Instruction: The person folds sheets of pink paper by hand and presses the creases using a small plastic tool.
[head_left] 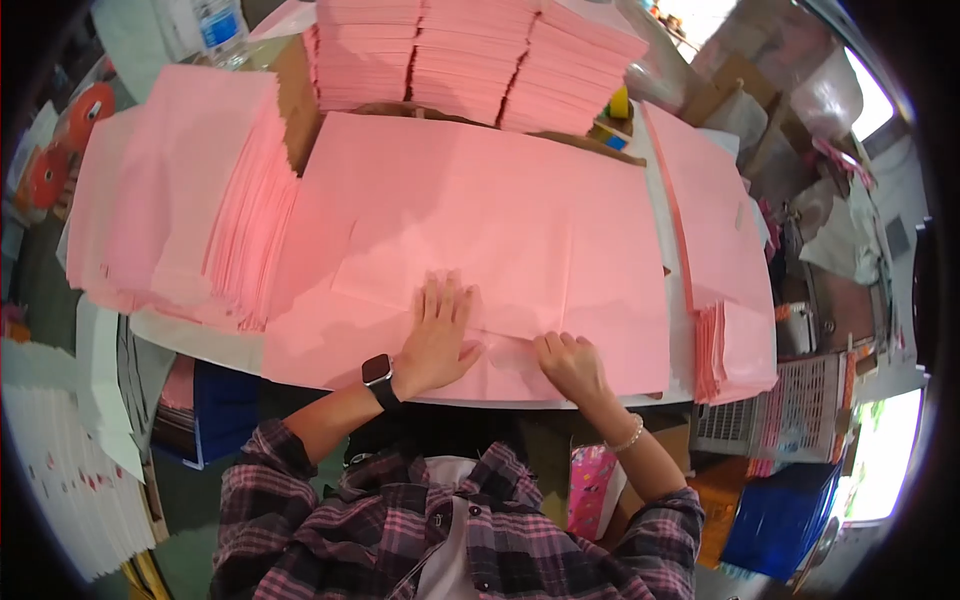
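Observation:
A large pink sheet (400,170) covers the middle of the table, and a smaller folded pink paper (510,260) lies on top of it. My left hand (437,335), with a watch on the wrist, rests flat on the pink paper with its fingers spread. Just to the right, my right hand (570,365) has its fingers curled at the paper's near edge, pinching it. The fingertips of my right hand are partly hidden.
Tall stacks of pink paper (465,60) stand at the back. More pink sheets (190,190) lean at the left. At the right are a long pink pile (710,220) and a small folded bundle (735,350). A clear bottle (218,28) stands at the back left.

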